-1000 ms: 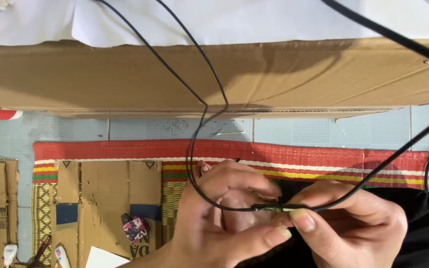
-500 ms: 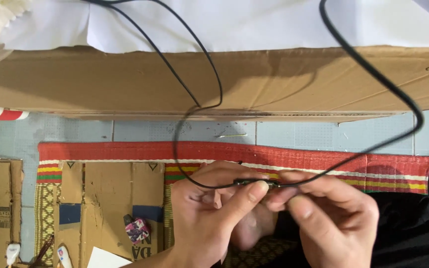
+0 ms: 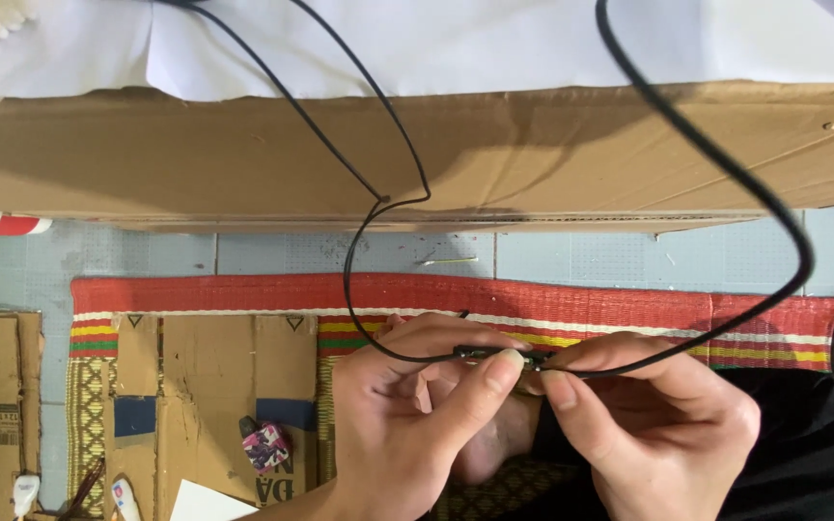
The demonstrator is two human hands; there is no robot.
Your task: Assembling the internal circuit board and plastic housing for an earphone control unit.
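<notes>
Large brown cardboard box [image 3: 456, 154] spans upper frame, white sheet on top. Flattened brown cardboard pieces [image 3: 205, 386] lower left, blue tape patches. Small pink-patterned packet [image 3: 264, 447] bottom centre-left.

place: probably home floor workspace | signs: woven striped mat [image 3: 629, 294], cardboard sheets [image 3: 205, 386], tiled floor [image 3: 272, 253]

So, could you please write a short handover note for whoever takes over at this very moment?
Left hand: thumb and forefinger pinch a small dark connector piece on the thin black cable.
Right hand: fingertips pinch the same joint from the other side, where the thicker black cable comes in.
Both cables loop up over the cardboard box; the hands sit above the striped woven mat.
Done: both ends meet at the fingertips.
Left: whether the joint is fully seated cannot be seen.
</notes>
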